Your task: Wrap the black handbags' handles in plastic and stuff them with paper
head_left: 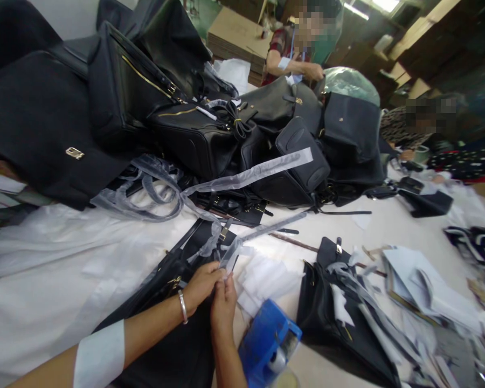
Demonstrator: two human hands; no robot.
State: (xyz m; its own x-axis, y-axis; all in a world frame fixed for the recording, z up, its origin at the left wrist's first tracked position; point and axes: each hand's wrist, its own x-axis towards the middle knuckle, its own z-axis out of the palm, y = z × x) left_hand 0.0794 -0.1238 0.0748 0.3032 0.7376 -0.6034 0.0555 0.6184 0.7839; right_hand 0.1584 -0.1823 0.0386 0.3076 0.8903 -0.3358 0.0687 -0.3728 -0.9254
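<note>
My left hand [204, 285], with a silver bracelet [182, 307] at the wrist, pinches a strap in a clear plastic sleeve [262, 230]. Close beside it, my right hand [224, 304] has its fingers closed on the same sleeve end. The sleeved strap runs from my fingertips up and to the right. Beneath both hands lies a black bag [157, 337] with gold hardware. More sleeved straps [161, 199] are looped just beyond, one long piece [250, 175] stretching right over other bags. What my fingertips press on exactly is hidden.
A blue tape dispenser [267, 342] stands right of my right hand, by white tissue sheets [269, 280]. Another black bag [335, 307] lies farther right, near papers [428, 285]. Black bags [202, 134] pile up behind. Across the table a person [291, 59] handles a bag.
</note>
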